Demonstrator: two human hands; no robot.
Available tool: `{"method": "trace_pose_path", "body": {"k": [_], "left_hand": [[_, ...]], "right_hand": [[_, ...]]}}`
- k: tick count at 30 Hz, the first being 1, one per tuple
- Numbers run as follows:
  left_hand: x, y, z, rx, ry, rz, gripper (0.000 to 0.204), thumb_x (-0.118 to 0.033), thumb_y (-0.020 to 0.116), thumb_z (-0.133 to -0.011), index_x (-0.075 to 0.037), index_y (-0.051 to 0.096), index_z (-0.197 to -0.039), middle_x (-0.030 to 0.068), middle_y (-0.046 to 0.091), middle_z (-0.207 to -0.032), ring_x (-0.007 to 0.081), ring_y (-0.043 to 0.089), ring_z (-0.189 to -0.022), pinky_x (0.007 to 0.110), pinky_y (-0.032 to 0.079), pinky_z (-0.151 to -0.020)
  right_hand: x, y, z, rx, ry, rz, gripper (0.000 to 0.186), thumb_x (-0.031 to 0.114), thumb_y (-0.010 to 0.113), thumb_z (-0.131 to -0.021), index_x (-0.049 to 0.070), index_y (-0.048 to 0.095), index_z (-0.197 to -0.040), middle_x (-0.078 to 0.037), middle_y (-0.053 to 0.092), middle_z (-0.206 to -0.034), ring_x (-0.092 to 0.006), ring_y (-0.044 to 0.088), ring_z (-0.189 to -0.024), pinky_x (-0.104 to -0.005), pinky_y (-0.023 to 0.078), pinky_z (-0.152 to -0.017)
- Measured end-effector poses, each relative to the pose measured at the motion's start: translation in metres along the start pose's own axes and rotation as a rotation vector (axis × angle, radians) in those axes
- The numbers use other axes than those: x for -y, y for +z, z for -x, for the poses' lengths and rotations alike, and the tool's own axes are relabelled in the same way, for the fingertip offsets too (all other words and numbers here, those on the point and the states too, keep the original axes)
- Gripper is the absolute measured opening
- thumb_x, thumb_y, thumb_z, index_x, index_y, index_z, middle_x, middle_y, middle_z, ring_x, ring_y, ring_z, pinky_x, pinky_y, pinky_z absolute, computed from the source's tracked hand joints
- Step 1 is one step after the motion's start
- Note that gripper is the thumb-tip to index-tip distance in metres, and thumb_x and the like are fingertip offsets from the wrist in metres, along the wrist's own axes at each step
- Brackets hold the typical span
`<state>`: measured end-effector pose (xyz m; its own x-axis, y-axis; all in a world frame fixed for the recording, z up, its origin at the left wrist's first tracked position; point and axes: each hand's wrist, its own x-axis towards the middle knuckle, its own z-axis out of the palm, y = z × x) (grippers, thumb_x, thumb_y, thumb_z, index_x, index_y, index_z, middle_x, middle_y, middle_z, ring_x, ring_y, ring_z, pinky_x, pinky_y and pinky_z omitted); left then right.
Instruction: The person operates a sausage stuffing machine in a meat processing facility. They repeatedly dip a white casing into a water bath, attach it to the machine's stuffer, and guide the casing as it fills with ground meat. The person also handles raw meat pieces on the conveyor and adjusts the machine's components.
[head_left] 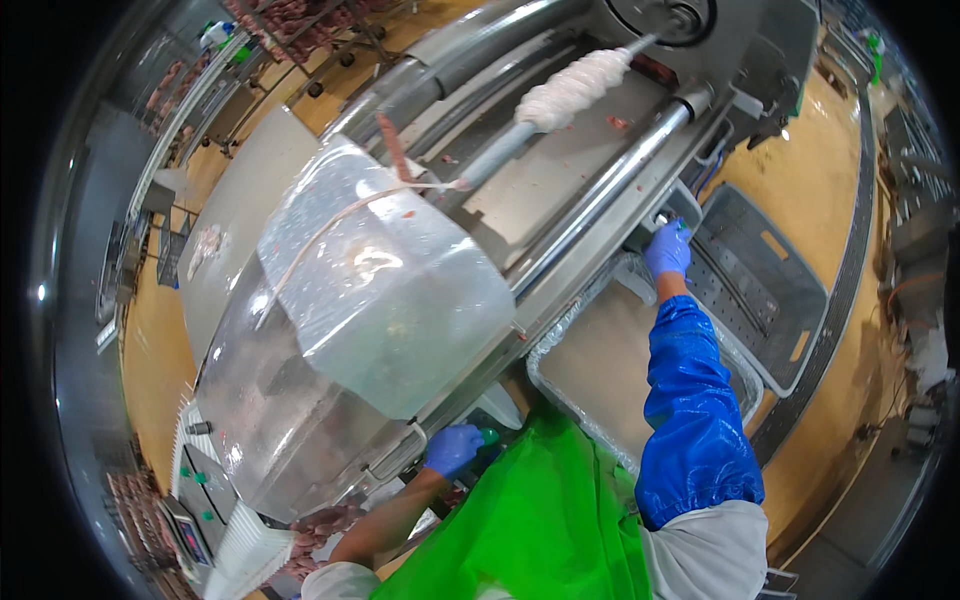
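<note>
My left hand (452,448), in a blue glove, rests against the front edge of a steel sausage machine (560,170), its fingers curled by a small green knob (490,437). My right hand (667,248), also in a blue glove with a blue sleeve cover, reaches to the machine's side edge and touches a small part there. A clear plastic guard (390,290) covers the machine's near end. A white bunched casing (575,88) sits on the filling tube, and a thin casing strand (330,225) trails over the guard.
A foil-lined tray (590,365) lies under my right arm, with a grey plastic crate (760,270) beside it. Pink sausages (320,525) lie in a white tray at lower left, by a scale. Racks of sausages (290,20) stand at the back. I wear a green apron (545,520).
</note>
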<state>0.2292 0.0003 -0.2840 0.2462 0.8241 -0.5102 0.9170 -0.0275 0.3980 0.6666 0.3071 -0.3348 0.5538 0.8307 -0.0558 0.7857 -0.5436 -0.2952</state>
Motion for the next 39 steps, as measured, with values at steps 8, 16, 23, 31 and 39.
{"method": "trace_pose_path", "body": {"k": [8, 16, 23, 31, 39], "left_hand": [[-0.006, -0.005, -0.010, 0.070, -0.058, -0.116, 0.026, -0.033, 0.056, -0.086, -0.010, 0.068, -0.084, 0.0160, 0.065, -0.084, 0.0384, 0.063, -0.078, 0.050, 0.050, -0.069], [-0.007, -0.009, -0.014, 0.075, -0.046, -0.125, 0.032, -0.037, 0.055, -0.085, -0.010, 0.070, -0.085, 0.0168, 0.066, -0.086, 0.0387, 0.063, -0.079, 0.049, 0.050, -0.069], [-0.014, -0.015, -0.008, 0.059, -0.064, -0.026, 0.032, -0.040, 0.058, -0.084, -0.010, 0.069, -0.082, 0.0159, 0.066, -0.086, 0.0388, 0.063, -0.078, 0.049, 0.049, -0.068], [0.010, 0.002, -0.008, 0.026, 0.115, -0.094, 0.022, -0.031, 0.062, -0.081, -0.010, 0.068, -0.080, 0.0172, 0.066, -0.084, 0.0384, 0.063, -0.078, 0.050, 0.049, -0.069], [0.004, -0.025, 0.030, -0.109, 0.226, 0.011, 0.027, -0.032, 0.060, -0.087, -0.008, 0.069, -0.096, 0.0184, 0.066, -0.093, 0.0393, 0.063, -0.087, 0.049, 0.051, -0.075]], "right_hand": [[-0.002, 0.008, -0.006, -0.048, 0.030, 0.035, 0.060, 0.012, 0.055, -0.087, -0.007, 0.032, -0.139, -0.033, 0.047, -0.127, -0.0387, 0.068, -0.089, -0.0420, 0.057, -0.073], [0.003, -0.003, -0.002, -0.026, -0.006, 0.014, 0.051, 0.010, 0.050, -0.090, -0.006, 0.035, -0.137, -0.030, 0.048, -0.122, -0.0394, 0.068, -0.084, -0.0429, 0.058, -0.072], [0.002, -0.010, 0.001, 0.051, 0.011, 0.004, 0.081, 0.015, 0.073, -0.075, -0.008, 0.029, -0.139, -0.031, 0.047, -0.126, -0.0414, 0.062, -0.105, -0.0436, 0.054, -0.085], [0.031, -0.069, 0.022, 0.253, -0.150, -0.062, 0.048, 0.018, 0.067, -0.078, 0.001, 0.058, -0.123, -0.023, 0.058, -0.121, -0.0406, 0.061, -0.105, -0.0466, 0.053, -0.083], [0.279, -0.091, 0.097, -0.447, -1.254, -0.120, 0.063, 0.032, 0.046, -0.091, 0.017, 0.029, -0.150, -0.001, 0.026, -0.156, -0.0219, 0.025, -0.144, -0.0621, 0.013, -0.111]]}}
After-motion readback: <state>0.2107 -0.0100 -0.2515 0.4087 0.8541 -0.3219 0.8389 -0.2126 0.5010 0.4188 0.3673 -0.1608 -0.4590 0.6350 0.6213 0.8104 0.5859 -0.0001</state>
